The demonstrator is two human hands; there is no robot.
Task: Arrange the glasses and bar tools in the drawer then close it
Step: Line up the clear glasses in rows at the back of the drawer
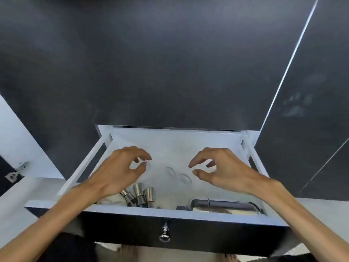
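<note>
The drawer is pulled out, with a white inside and a black front. My left hand is curled over a clear glass at the left middle, thumb and fingers around its rim. My right hand hovers claw-shaped over the right middle, and only a faint glass outline shows under its fingers. Two more clear glasses lie between my hands. Three steel jiggers stand at the front left. A dark bar tool with a long handle lies along the front right.
A round metal knob sits in the middle of the drawer front. Dark cabinet fronts rise behind the drawer. An open cabinet door with a hinge is at the far left. The white drawer rails run along both sides.
</note>
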